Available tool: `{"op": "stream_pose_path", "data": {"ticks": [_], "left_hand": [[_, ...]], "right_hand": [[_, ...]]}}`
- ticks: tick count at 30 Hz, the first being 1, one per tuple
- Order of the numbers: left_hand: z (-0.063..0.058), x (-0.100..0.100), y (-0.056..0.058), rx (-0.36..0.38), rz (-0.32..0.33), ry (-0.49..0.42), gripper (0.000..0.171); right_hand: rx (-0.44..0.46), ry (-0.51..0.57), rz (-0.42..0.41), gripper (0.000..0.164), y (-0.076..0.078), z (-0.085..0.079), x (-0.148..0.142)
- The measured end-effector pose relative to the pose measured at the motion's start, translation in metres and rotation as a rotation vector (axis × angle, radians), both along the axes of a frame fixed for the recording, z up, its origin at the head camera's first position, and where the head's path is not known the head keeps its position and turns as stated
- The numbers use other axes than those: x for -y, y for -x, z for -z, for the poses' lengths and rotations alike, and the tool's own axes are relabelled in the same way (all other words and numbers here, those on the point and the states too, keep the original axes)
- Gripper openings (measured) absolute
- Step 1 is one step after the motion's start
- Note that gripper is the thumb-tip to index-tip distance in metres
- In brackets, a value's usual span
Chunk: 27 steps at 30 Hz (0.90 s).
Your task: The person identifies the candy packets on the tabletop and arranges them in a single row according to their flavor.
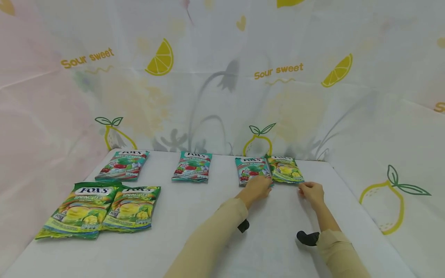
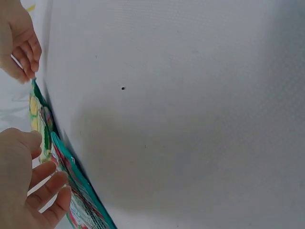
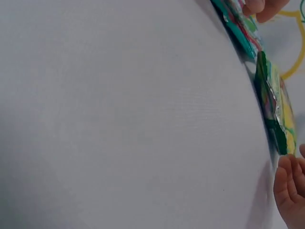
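A yellow-green Spring Tea candy bag (image 1: 286, 170) lies at the back right of the white table, beside a teal Mint Blossom candy bag (image 1: 248, 170). My right hand (image 1: 313, 194) pinches the Spring Tea bag's near right corner; in the left wrist view the right hand's fingertips (image 2: 29, 67) meet that corner. My left hand (image 1: 256, 190) hovers over the near right part of the Mint Blossom bag, close to where the two bags meet. Its fingers (image 2: 50, 188) are loosely bent and apart. In the right wrist view, the Spring Tea bag's left corner (image 3: 261, 59) stands free of the left hand.
Another Mint Blossom bag (image 1: 192, 166) lies at the back middle, and one more (image 1: 123, 166) at the back left. Nearer on the left, a large Spring Tea bag (image 1: 81, 210) overlaps a smaller one (image 1: 132, 208). Lemon-printed cloth (image 1: 222, 96) hangs behind the table.
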<state>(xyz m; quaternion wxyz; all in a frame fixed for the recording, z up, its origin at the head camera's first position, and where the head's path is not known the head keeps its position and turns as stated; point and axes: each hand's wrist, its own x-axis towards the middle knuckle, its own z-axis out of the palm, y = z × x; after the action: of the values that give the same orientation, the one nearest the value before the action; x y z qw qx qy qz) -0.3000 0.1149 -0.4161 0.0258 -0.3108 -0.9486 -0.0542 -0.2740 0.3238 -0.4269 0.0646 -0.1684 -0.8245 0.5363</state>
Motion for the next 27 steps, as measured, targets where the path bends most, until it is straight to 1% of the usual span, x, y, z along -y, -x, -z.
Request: {"op": "stream_pose_path", "data": {"ticks": [4, 7, 9, 12, 15, 17, 19, 23, 25, 27], "left_hand": [[0.002, -0.003, 0.004, 0.003, -0.028, 0.006, 0.018], [0.004, -0.005, 0.006, 0.012, -0.049, 0.018, 0.019], [0.004, -0.007, 0.006, 0.024, -0.058, 0.033, 0.021], [0.003, -0.009, 0.007, 0.046, -0.052, 0.063, 0.027], [0.003, -0.010, 0.007, 0.052, -0.048, 0.084, 0.033], [0.003, -0.011, 0.007, 0.056, -0.056, 0.086, 0.036], [0.002, -0.013, 0.007, 0.078, -0.078, 0.080, 0.038], [-0.001, -0.017, 0.004, 0.146, -0.126, 0.061, 0.045], [-0.002, -0.018, 0.003, 0.174, -0.143, 0.051, 0.048], [-0.003, -0.019, 0.003, 0.188, -0.159, 0.054, 0.049]], "right_hand": [[0.018, -0.033, 0.057, 0.037, 0.006, 0.000, -0.003], [0.033, -0.030, 0.084, 0.039, 0.010, 0.000, -0.005], [0.045, -0.022, 0.093, 0.040, 0.012, 0.000, -0.007], [0.064, -0.004, 0.104, 0.042, 0.015, 0.000, -0.009], [0.072, 0.005, 0.104, 0.042, 0.018, 0.000, -0.010], [0.078, -0.002, 0.106, 0.041, 0.020, 0.001, -0.011], [0.080, -0.014, 0.098, 0.041, 0.022, 0.001, -0.011], [0.084, -0.017, 0.095, 0.039, 0.025, 0.002, -0.013], [0.077, 0.003, 0.093, 0.038, 0.026, 0.002, -0.014], [0.066, 0.037, 0.102, 0.036, 0.027, 0.002, -0.014]]}}
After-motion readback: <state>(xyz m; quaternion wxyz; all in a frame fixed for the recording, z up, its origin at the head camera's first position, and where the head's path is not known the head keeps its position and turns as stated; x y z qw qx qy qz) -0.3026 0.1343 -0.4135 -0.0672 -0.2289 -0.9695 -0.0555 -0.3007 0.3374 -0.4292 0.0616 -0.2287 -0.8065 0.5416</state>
